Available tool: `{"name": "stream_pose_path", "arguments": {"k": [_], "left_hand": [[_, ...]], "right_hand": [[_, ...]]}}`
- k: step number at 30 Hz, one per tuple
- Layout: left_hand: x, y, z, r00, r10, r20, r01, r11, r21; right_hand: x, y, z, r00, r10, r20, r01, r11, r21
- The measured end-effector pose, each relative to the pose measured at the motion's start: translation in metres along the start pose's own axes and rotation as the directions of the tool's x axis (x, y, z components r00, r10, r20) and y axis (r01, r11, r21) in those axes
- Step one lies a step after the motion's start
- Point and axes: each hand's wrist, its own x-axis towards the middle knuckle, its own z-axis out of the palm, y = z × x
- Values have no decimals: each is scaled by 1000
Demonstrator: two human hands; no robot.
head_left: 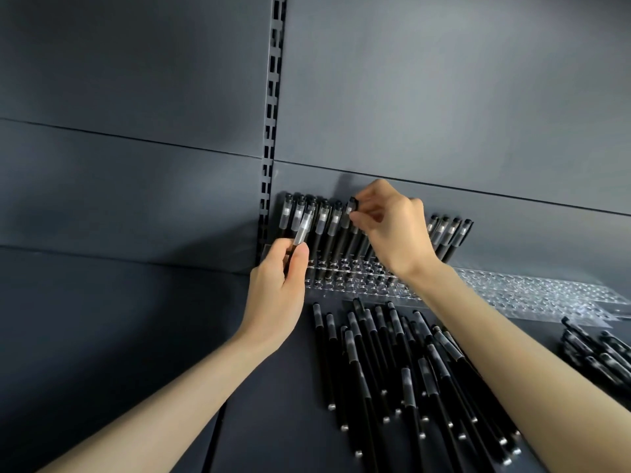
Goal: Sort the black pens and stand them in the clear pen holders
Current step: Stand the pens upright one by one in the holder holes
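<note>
A clear pen holder [351, 279] with rows of round holes stands against the dark back panel. Several black pens [321, 223] stand in its back row, leaning on the panel, and more [450, 233] stand to the right of my right arm. My left hand [276, 285] grips one black pen [302, 230] by its barrel, cap upward, just in front of the standing row. My right hand [389, 227] pinches the cap of a pen [351, 204] that stands in the holder. A loose pile of black pens [392, 363] lies on the shelf below.
A second clear pen holder [532, 291] lies to the right, with no pens in it. Another heap of dark pens [597, 353] sits at the right edge. A slotted upright rail [271, 131] runs down the back panel left of the pens.
</note>
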Motion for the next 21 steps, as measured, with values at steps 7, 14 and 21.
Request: {"name": "stream_pose_path", "arguments": {"k": [7,14,21], "left_hand": [[-3,-1,0,1000,-1,18,2,1000,-18],[-3,-1,-1,1000,-4,31,4,1000,-8],[-3,-3,0,998,-33,51,35,999,-38]], "right_hand": [[7,-6,-8,998,51,39,-50,998,-26],[1,-2,-2,994,85,70,-84,996,-27],[-11,-4,-2,997,64,-37,-67,995,-77]]}}
